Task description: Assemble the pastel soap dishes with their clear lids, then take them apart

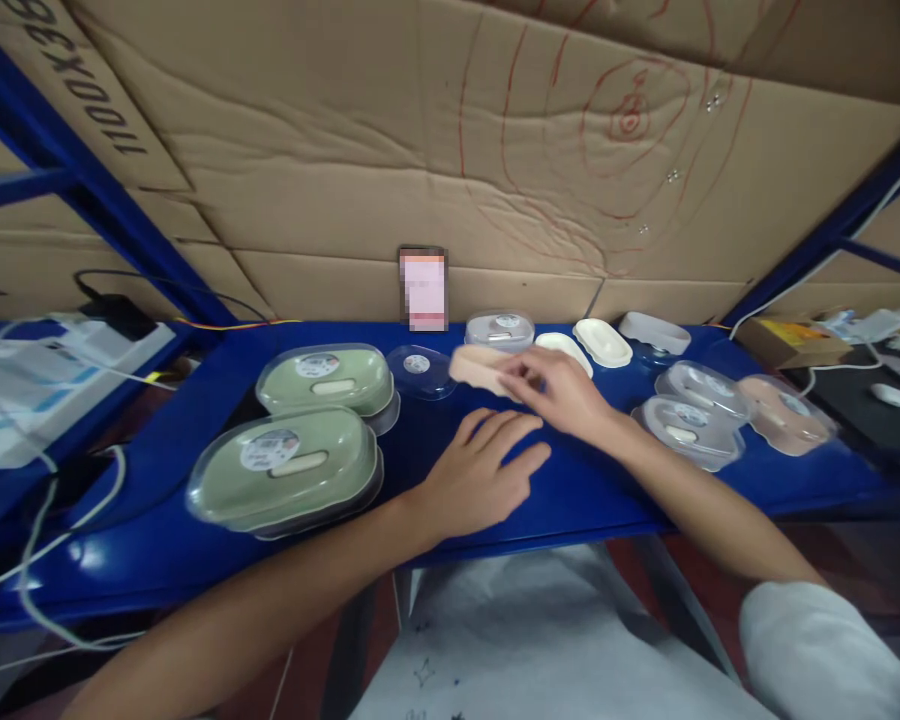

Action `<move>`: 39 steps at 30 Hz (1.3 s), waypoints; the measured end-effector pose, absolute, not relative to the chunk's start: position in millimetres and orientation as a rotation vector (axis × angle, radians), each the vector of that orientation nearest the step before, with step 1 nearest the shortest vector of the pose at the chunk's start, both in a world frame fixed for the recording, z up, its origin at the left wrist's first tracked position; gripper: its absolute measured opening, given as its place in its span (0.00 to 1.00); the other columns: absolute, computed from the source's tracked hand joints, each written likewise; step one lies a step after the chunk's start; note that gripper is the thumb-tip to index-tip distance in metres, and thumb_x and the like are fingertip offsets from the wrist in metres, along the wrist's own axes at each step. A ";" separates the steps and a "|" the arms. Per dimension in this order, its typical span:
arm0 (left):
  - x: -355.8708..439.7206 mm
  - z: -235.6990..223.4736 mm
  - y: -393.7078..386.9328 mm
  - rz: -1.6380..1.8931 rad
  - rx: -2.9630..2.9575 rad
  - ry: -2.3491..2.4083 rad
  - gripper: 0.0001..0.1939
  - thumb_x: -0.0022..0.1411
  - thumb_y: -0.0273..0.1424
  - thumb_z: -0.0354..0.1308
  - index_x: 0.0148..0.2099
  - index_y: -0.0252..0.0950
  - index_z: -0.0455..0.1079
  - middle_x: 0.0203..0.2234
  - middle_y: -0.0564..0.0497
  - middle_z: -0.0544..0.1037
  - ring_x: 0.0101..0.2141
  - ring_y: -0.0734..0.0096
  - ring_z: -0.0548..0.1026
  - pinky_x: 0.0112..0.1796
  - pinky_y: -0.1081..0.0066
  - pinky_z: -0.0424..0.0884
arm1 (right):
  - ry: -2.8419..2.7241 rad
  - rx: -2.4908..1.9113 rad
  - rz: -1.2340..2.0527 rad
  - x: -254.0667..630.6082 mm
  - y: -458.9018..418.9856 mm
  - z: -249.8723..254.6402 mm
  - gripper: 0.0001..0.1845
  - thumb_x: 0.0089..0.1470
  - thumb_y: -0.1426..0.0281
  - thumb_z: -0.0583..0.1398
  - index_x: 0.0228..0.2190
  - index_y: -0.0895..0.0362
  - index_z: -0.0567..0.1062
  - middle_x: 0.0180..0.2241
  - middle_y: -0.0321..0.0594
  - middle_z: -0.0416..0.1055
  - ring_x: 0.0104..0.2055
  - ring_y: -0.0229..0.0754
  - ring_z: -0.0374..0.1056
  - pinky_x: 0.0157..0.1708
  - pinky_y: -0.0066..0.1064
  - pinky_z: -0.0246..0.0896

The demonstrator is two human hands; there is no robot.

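My right hand (559,385) pinches the right end of a pale pink oval dish (480,367), tilted above the blue table. Lower and to the left, my left hand (487,470) spreads its fingers over the tabletop and holds nothing. A clear plastic lid (424,372) with a round label lies just left of the dish. Beyond my right hand are a clear-covered container (499,330) and a cream oval piece (562,350), partly hidden by the hand. Another cream oval piece (602,342) lies to its right.
Green lidded containers (285,468) stand at the left. Clear-lidded containers (688,432) and a pink one (787,415) sit at the right. A phone (424,288) leans on the cardboard wall (330,200). White cables (34,540) run along the left edge.
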State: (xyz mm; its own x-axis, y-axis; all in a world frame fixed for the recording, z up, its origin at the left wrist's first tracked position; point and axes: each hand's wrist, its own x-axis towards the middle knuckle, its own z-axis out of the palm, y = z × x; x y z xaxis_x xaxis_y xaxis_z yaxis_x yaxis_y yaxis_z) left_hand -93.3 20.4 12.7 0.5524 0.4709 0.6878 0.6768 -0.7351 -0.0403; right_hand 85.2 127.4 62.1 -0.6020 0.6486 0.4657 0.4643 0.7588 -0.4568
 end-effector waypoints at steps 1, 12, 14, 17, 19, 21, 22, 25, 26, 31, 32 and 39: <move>-93.0 12.3 23.0 -0.938 -2.478 -1.040 0.17 0.67 0.25 0.56 0.56 0.39 0.75 0.57 0.42 0.78 0.58 0.54 0.74 0.60 0.53 0.67 | -2.392 -0.813 0.383 99.6 117.1 54.4 0.10 0.69 0.65 0.61 0.39 0.56 0.80 0.38 0.41 0.81 0.37 0.43 0.75 0.42 0.35 0.64; -105.3 4.0 41.8 -0.600 -2.642 -1.314 0.14 0.74 0.24 0.51 0.55 0.35 0.74 0.52 0.42 0.80 0.55 0.55 0.77 0.53 0.56 0.76 | -2.385 -1.499 -0.085 141.8 134.8 20.0 0.26 0.74 0.58 0.52 0.62 0.63 0.72 0.60 0.61 0.75 0.63 0.63 0.70 0.60 0.53 0.64; -107.6 8.2 42.3 -0.655 -2.602 -1.300 0.14 0.73 0.23 0.51 0.56 0.35 0.73 0.52 0.42 0.80 0.57 0.55 0.77 0.56 0.56 0.76 | -2.473 -1.582 -0.003 149.9 137.3 19.8 0.26 0.75 0.56 0.49 0.56 0.60 0.76 0.54 0.59 0.79 0.56 0.60 0.75 0.53 0.47 0.69; -110.4 15.5 42.9 -0.714 -2.524 -1.336 0.15 0.74 0.23 0.50 0.57 0.35 0.72 0.54 0.40 0.79 0.59 0.51 0.75 0.58 0.53 0.75 | -2.600 -1.417 0.122 160.5 137.3 24.4 0.27 0.76 0.57 0.45 0.44 0.57 0.80 0.46 0.54 0.81 0.48 0.54 0.78 0.47 0.40 0.69; -111.4 19.6 42.9 -0.754 -2.491 -1.387 0.15 0.75 0.25 0.49 0.58 0.35 0.71 0.54 0.39 0.79 0.59 0.51 0.75 0.58 0.52 0.75 | -2.670 -1.214 0.234 163.1 135.3 29.4 0.27 0.76 0.58 0.46 0.39 0.56 0.80 0.42 0.50 0.82 0.46 0.52 0.78 0.48 0.39 0.68; -111.4 21.7 42.7 -0.791 -2.472 -1.429 0.14 0.76 0.26 0.48 0.57 0.35 0.70 0.54 0.39 0.78 0.58 0.51 0.75 0.57 0.53 0.76 | -2.709 -1.022 0.348 161.6 131.9 34.6 0.25 0.76 0.59 0.48 0.37 0.55 0.80 0.41 0.47 0.81 0.46 0.50 0.77 0.49 0.38 0.67; -111.2 21.6 42.7 -0.806 -2.468 -1.443 0.14 0.76 0.26 0.48 0.57 0.35 0.70 0.54 0.39 0.78 0.58 0.52 0.76 0.57 0.54 0.76 | -2.709 -0.971 0.373 159.9 130.0 37.0 0.24 0.76 0.60 0.48 0.37 0.55 0.80 0.40 0.47 0.81 0.46 0.49 0.77 0.49 0.38 0.67; -109.9 17.5 43.9 -0.833 -2.475 -1.472 0.13 0.76 0.26 0.48 0.58 0.34 0.68 0.55 0.39 0.77 0.57 0.52 0.76 0.56 0.55 0.77 | -2.631 -1.002 0.265 154.4 124.7 42.6 0.23 0.75 0.63 0.48 0.36 0.56 0.78 0.39 0.47 0.79 0.44 0.50 0.76 0.49 0.40 0.68; -109.4 15.3 44.9 -0.839 -2.480 -1.478 0.13 0.76 0.26 0.48 0.58 0.34 0.68 0.55 0.38 0.77 0.57 0.52 0.76 0.56 0.55 0.77 | -2.579 -1.022 0.204 153.0 123.2 43.6 0.21 0.74 0.64 0.48 0.38 0.56 0.78 0.41 0.49 0.78 0.46 0.51 0.76 0.50 0.42 0.68; -107.0 5.1 55.6 -0.862 -2.524 -1.501 0.18 0.74 0.21 0.46 0.62 0.32 0.66 0.59 0.37 0.76 0.61 0.53 0.75 0.59 0.56 0.75 | -2.381 -0.948 0.094 146.7 116.2 42.3 0.17 0.69 0.69 0.50 0.56 0.56 0.70 0.65 0.57 0.65 0.68 0.57 0.62 0.63 0.51 0.63; -106.7 3.6 58.1 -0.865 -2.539 -1.513 0.20 0.73 0.20 0.45 0.63 0.31 0.65 0.60 0.36 0.75 0.62 0.54 0.74 0.60 0.55 0.75 | -2.357 -0.988 0.081 145.3 114.5 41.9 0.16 0.68 0.69 0.51 0.54 0.56 0.71 0.63 0.56 0.68 0.66 0.58 0.64 0.62 0.51 0.64; -105.2 -10.2 66.8 -0.751 -2.609 -1.477 0.27 0.68 0.13 0.43 0.64 0.30 0.67 0.63 0.34 0.75 0.70 0.54 0.66 0.67 0.50 0.67 | -2.252 -1.038 -0.027 142.2 106.8 43.5 0.16 0.68 0.63 0.55 0.52 0.56 0.74 0.58 0.55 0.74 0.63 0.59 0.68 0.63 0.52 0.64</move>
